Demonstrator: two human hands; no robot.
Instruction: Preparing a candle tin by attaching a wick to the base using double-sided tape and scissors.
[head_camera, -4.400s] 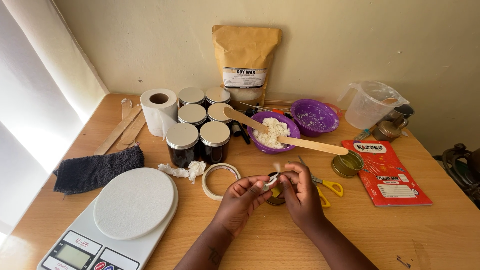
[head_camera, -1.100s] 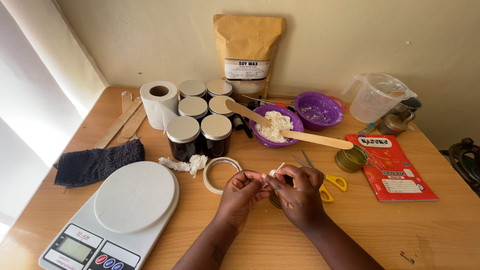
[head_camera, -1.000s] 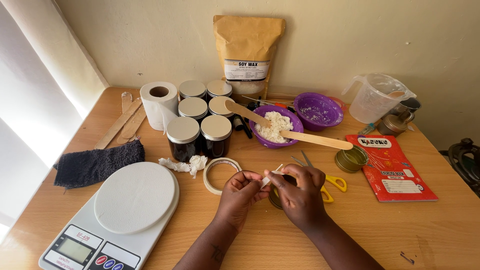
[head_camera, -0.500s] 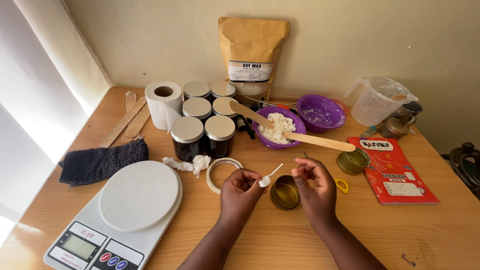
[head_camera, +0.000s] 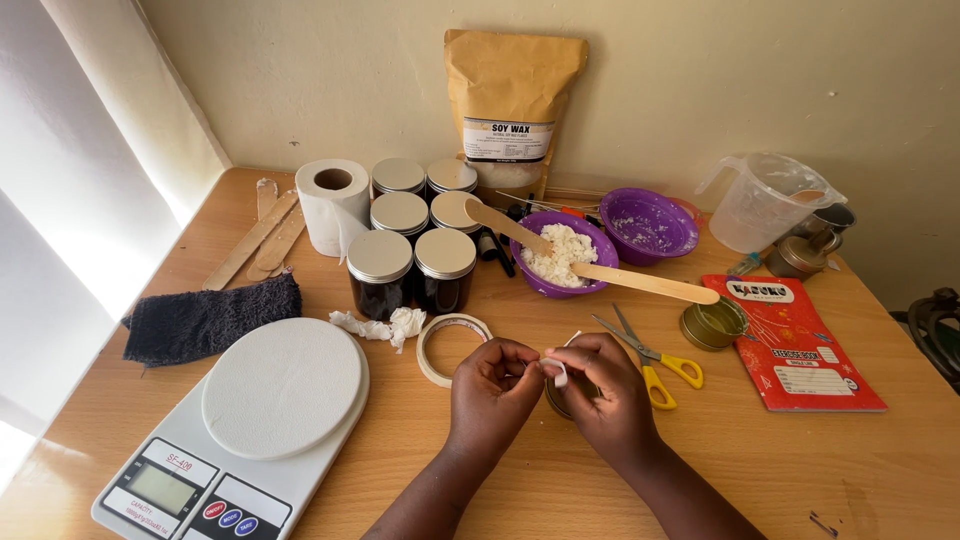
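Your left hand and right hand meet fingertip to fingertip, both pinching a small white wick piece above a gold tin mostly hidden beneath them. A tape ring lies just left; yellow-handled scissors lie just right.

Both forearms enter from the lower edge and converge, the left hand and right hand held knuckles-up and close together, fingers curled inward, thumb and forefinger tips of each pinched and meeting in the narrow gap between them.
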